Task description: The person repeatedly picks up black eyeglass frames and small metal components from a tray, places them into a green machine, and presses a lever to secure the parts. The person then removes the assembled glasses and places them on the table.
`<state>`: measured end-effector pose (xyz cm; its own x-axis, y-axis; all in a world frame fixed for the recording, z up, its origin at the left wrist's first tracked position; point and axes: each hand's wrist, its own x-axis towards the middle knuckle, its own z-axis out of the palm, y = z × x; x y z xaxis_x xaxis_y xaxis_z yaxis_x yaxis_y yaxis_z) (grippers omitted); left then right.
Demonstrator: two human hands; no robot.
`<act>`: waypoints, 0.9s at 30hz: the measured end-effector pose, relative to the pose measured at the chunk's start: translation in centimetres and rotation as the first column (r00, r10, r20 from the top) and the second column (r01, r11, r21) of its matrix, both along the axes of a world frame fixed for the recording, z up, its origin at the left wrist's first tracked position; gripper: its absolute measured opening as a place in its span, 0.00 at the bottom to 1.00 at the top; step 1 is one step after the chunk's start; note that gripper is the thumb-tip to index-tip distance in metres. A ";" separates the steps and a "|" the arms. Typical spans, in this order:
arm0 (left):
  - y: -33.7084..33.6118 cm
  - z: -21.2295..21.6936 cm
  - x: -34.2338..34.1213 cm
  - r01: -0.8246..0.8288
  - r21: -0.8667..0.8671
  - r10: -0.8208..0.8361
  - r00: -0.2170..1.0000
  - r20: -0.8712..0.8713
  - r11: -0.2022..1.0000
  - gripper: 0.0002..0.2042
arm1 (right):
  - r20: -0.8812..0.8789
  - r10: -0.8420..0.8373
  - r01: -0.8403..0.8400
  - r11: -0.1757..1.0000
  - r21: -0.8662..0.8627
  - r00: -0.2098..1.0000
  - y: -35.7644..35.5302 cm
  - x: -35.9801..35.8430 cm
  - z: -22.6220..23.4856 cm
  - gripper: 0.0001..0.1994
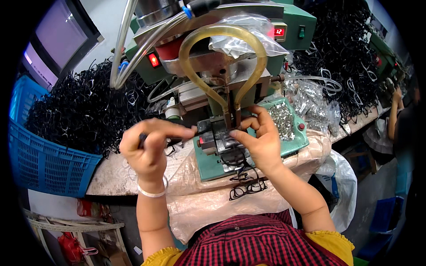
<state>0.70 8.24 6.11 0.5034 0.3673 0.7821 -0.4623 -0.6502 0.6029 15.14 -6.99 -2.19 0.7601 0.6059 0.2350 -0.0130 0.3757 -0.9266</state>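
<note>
My left hand (148, 144) is raised beside the machine's fixture, its index finger stretched toward the fixture's left end. The other fingers curl around a small dark piece whose kind I cannot make out. My right hand (262, 139) is at the right of the metal fixture (217, 141), thumb and finger pinched just below the electrode tips; what they grip is hidden. Hoses join those tips to a looped yellowish tube (222, 29) on the green bench machine (299, 29). Black eyeglass frames (246, 188) lie and hang at the fixture's front edge, over the plastic-covered table.
On the right, a green tray (284, 119) holds many small silvery parts, with clear plastic bags (313, 99) beside it. A blue crate (49, 155) and a heap of black eyeglass frames (93, 106) stand at left. Another heap (339, 57) lies at far right. Another person's arm (393, 108) shows there.
</note>
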 end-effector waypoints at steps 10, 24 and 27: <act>-6.4 -2.7 0.4 0.133 0.785 -0.093 0.991 -0.096 0.605 0.22 | 0.323 0.092 -0.041 0.986 -0.162 0.942 -3.4 3.0 -0.1 0.28; -7.0 -6.2 2.0 0.039 0.758 -0.057 0.998 -0.002 0.651 0.24 | 0.881 0.043 0.801 0.398 -0.447 0.470 -9.9 7.1 -7.7 0.15; -7.1 -6.7 0.1 0.067 0.672 -0.038 0.998 -0.058 0.737 0.22 | 0.903 -0.022 0.816 0.440 -0.376 0.428 -6.4 7.3 -8.6 0.09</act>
<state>0.85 1.15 -0.54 0.5401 -0.2761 0.7950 -0.4946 -0.8685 0.0343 22.44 -13.43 -10.74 0.7285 0.4604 0.5072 0.6611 -0.6666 -0.3444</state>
